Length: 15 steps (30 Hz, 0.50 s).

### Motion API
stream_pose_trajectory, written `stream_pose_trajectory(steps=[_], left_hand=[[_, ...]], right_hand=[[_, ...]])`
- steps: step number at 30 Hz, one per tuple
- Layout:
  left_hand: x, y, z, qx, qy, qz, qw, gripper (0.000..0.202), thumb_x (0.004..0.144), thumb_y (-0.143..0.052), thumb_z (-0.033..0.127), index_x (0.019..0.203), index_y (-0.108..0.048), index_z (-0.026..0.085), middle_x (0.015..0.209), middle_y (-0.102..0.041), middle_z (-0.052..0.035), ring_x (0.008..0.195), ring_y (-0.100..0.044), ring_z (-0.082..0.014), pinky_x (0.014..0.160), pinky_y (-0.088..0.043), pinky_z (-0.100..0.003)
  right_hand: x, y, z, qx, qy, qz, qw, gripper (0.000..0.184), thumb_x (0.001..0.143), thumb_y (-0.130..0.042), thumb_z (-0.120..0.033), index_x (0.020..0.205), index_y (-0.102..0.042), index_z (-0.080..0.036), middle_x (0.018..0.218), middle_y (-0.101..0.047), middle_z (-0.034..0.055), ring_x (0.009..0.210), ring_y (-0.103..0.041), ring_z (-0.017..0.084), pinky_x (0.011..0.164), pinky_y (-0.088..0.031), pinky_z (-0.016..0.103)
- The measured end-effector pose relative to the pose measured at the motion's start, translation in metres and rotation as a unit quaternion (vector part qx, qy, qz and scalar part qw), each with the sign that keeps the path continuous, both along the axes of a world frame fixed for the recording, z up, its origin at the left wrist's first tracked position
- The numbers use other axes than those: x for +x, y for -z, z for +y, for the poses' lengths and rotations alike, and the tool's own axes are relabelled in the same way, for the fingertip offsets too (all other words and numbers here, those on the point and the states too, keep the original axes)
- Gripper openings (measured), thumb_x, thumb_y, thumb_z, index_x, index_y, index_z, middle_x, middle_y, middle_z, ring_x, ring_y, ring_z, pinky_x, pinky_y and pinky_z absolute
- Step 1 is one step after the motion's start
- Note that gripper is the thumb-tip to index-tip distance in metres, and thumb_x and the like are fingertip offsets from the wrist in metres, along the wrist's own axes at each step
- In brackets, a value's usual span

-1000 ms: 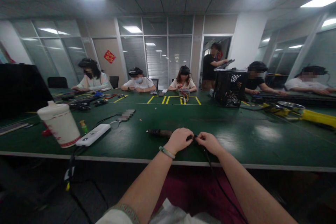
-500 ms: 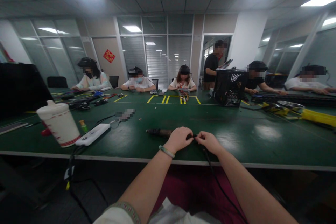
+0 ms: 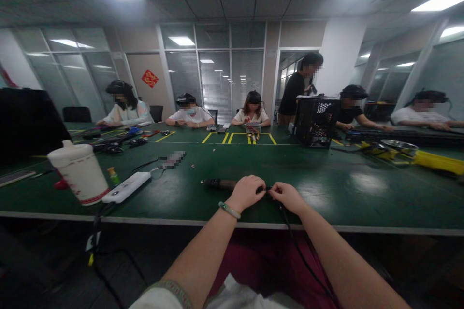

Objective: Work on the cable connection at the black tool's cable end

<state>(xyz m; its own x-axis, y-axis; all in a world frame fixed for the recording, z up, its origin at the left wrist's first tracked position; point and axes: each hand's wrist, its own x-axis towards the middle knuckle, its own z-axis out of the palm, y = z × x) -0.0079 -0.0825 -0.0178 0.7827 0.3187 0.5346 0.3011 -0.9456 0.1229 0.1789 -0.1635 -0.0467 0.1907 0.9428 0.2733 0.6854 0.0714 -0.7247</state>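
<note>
A dark, cylindrical electric screwdriver [image 3: 219, 183] lies along the green table, its metal-tipped end pointing left. My left hand [image 3: 247, 190], with a bangle on its wrist, is closed around the rear part of the tool and hides it. Beside it, my right hand [image 3: 288, 196] pinches the black cable end close to the tool's back. Whether the plug is fully seated cannot be made out between the fingertips. The black cable [image 3: 289, 224] runs from there over the table edge and down across my lap.
On the left stand a white lidded cup [image 3: 79, 174], a white power strip [image 3: 127, 187] and a small green bottle [image 3: 113, 175]. A black computer case [image 3: 316, 121] is at the back right, near a yellow strap [image 3: 437, 161]. Several people sit opposite; one person stands.
My hands stay nearly in place at the tool's rear end. The standing person behind the computer case has shifted to the right and turned.
</note>
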Motion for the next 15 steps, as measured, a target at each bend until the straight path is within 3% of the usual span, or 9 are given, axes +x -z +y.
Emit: stream_pose_trajectory(steps=[9, 15], left_hand=[[-0.0003, -0.0006, -0.0015, -0.001, -0.005, -0.003, 1.0, 0.017, 0.082, -0.065, 0.03, 0.096, -0.062, 0.021, 0.097, -0.064, -0.0028, 0.097, -0.056, -0.0203, 0.088, -0.043, -0.033], [-0.0006, -0.0013, -0.0014, -0.008, -0.003, -0.006, 1.0, 0.01, 0.084, -0.061, 0.027, 0.092, -0.061, 0.021, 0.094, -0.064, -0.003, 0.095, -0.056, -0.0201, 0.085, -0.042, -0.033]], right_hand=[[-0.0009, -0.0022, -0.0006, -0.005, 0.003, -0.001, 1.0, 0.024, 0.079, -0.058, -0.041, 0.07, -0.062, -0.019, 0.063, -0.067, 0.0006, 0.059, -0.06, 0.015, 0.056, -0.042, 0.023], [-0.0004, -0.0011, -0.0004, -0.001, 0.001, -0.005, 1.0, 0.023, 0.08, -0.058, -0.039, 0.07, -0.062, -0.02, 0.063, -0.067, 0.0003, 0.06, -0.06, 0.015, 0.058, -0.042, 0.024]])
